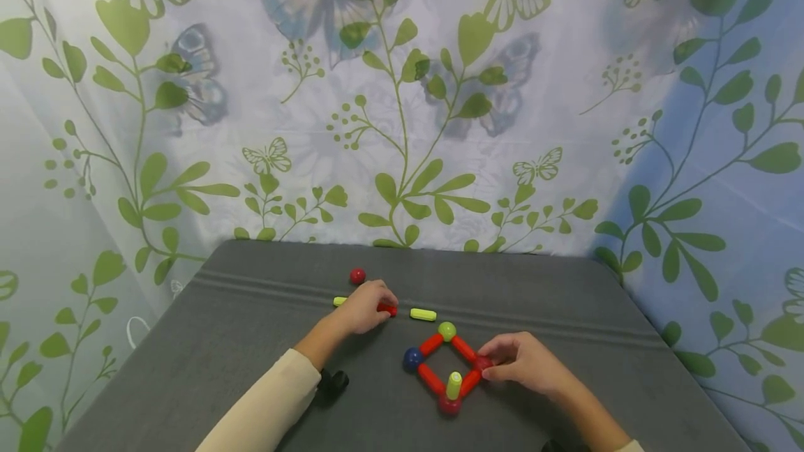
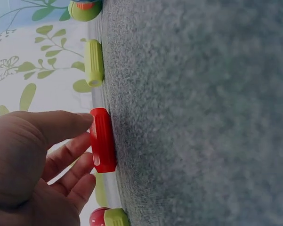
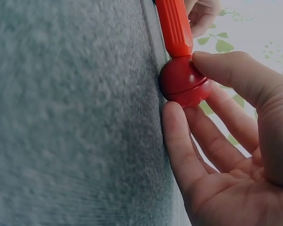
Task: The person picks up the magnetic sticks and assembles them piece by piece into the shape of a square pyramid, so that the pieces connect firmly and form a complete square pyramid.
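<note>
A square frame of red rods joined by balls lies on the table: a green ball, a blue ball and two red balls. On the nearest red ball a yellow-green rod stands upright. My right hand grips the right corner's red ball between thumb and fingers. Farther back and to the left, my left hand pinches a loose red rod lying on the table, thumb on its near side and fingers behind.
A yellow-green rod lies right of my left hand, and another lies partly behind that hand. One loose red ball sits farther back. The grey cloth-covered table ends at a patterned curtain.
</note>
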Motion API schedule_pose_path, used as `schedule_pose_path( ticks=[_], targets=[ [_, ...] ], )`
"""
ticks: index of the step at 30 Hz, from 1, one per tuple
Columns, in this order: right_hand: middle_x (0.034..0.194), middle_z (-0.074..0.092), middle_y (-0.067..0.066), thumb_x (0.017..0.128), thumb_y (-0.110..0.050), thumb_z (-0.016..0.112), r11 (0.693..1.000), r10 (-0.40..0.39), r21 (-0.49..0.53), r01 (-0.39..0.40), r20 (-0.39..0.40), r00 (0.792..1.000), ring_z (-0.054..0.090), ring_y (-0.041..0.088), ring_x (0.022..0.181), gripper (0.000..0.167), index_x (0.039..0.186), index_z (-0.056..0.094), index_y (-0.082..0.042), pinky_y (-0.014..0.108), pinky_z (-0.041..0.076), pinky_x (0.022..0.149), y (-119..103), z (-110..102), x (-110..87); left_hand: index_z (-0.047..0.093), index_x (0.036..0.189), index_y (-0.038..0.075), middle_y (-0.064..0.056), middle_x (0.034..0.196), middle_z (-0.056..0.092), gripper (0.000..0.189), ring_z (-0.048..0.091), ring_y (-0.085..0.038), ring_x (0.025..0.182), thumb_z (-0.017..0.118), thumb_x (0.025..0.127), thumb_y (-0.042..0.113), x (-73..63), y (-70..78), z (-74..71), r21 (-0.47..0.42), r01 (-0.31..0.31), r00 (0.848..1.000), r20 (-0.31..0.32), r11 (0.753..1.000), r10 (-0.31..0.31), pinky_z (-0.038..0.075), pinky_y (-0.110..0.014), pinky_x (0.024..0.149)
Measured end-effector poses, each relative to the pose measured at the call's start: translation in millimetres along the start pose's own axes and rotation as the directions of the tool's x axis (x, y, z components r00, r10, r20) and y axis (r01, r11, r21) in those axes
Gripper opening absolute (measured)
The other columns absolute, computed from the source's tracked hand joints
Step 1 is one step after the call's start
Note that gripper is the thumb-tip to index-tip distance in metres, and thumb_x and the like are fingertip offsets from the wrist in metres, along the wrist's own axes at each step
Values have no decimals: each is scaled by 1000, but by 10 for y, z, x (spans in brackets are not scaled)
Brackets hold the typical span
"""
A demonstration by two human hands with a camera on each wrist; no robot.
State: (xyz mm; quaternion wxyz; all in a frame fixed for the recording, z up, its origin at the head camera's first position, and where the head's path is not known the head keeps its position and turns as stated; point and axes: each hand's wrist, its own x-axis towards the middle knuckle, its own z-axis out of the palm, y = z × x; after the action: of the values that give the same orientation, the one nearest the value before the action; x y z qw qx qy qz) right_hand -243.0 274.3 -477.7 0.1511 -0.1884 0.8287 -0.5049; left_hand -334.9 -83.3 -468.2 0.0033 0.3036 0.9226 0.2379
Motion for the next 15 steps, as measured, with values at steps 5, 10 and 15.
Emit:
schedule_pose_path(
  ticks=[5, 10, 15],
  targets=[
    [96, 75, 15, 85, -10, 82, 1000, -2, 20, 2, 17, 1000, 68, 13, 82, 31, 112, 74, 1, 27, 56, 67, -4, -19, -2, 76, 110, 7, -6, 104, 68, 20, 63, -26, 103, 76, 90, 6, 52, -41, 16, 35, 2, 1000, 15, 999, -3, 52, -44, 98],
    [98, 74, 18, 84, -9, 82, 999, 5, 53, -6, 30, 1000, 68, 14, 82, 32, 113, 73, 3, 28, 57, 69, -9, -32, 2, 76, 110, 5, -9, 105, 69, 21, 63, -28, 105, 76, 89, 3, 74, -43, 19, 51, 15, 1000, 22, 999, -16, 51, -45, 100],
    [99, 74, 19, 85, -9, 81, 998, 7, 61, -10, 40, 999, 69, 14, 82, 32, 113, 73, 4, 28, 58, 70, 3, -48, 2, 76, 111, 3, -9, 103, 69, 23, 65, -27, 103, 74, 89, -1, 79, -27, 32, 52, 20, 999, 43, 998, -22, 53, -44, 98]
  ],
)
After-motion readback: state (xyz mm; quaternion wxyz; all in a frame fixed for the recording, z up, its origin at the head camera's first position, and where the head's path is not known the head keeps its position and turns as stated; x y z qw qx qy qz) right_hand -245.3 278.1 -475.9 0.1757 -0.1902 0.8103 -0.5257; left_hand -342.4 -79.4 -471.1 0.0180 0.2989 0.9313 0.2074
